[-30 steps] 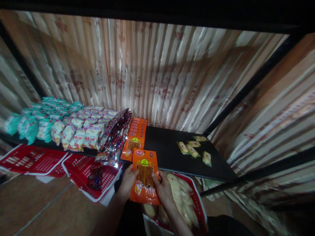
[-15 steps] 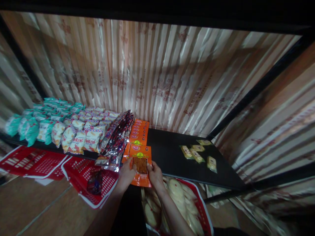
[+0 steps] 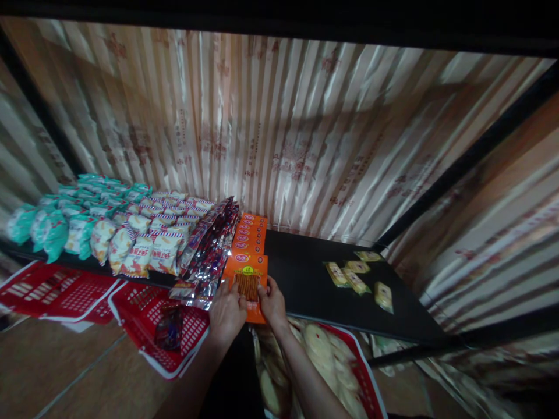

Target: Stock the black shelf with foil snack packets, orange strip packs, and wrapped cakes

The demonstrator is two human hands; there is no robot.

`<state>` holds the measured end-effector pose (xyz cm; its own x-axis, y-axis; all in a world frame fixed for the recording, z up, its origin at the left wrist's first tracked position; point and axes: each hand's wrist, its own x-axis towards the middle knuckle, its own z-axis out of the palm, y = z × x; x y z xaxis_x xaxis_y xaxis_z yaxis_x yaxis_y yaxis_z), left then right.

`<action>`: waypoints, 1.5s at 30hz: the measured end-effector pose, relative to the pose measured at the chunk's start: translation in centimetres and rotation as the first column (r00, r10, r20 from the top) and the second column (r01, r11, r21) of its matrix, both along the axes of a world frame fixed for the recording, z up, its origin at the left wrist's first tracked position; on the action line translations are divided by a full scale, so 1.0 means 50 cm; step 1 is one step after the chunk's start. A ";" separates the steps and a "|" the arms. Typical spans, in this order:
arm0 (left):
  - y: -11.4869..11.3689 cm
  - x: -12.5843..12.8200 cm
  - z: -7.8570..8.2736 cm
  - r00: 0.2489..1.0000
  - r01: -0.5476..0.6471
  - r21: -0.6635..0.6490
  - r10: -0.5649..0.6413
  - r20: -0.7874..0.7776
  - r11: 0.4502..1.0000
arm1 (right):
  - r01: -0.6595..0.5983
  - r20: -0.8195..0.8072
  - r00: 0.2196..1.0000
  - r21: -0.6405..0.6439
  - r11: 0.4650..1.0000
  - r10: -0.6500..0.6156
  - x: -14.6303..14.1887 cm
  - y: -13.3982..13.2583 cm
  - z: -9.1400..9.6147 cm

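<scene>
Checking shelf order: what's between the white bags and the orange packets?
In the head view, a row of overlapping, shiny dark packets lies between the white bags and the orange packets.

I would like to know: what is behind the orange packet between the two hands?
Behind the front packet, the tops of more orange packets show, overlapping in a row; farther back, a pleated sheet. The packets' lower parts are covered.
</scene>
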<state>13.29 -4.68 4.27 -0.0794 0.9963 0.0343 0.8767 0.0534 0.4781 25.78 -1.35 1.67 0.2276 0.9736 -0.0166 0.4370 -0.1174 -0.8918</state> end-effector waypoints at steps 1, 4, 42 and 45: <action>0.001 0.000 -0.002 1.000 0.005 0.010 -0.005 -0.014 1.000 | -0.008 0.003 1.000 0.002 1.000 0.008 -0.002 0.003 0.000; 0.006 0.002 -0.005 0.999 0.026 0.037 -0.025 -0.044 0.999 | -0.025 -0.008 1.000 0.001 1.000 0.025 -0.007 0.009 -0.001; 0.183 0.028 -0.076 0.976 0.185 0.034 -0.180 -0.120 0.982 | -0.070 0.187 0.980 -0.028 0.997 0.074 -0.011 0.038 -0.023; 0.182 0.031 -0.075 0.977 0.181 0.030 -0.176 -0.124 0.983 | -0.082 0.234 0.968 -0.044 0.996 0.090 -0.010 0.035 -0.015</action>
<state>14.86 4.44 0.51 0.1066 0.9916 0.0733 0.9217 -0.1263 0.3669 25.27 0.40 0.91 0.1442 0.9895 -0.0056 0.6439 -0.0981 -0.7588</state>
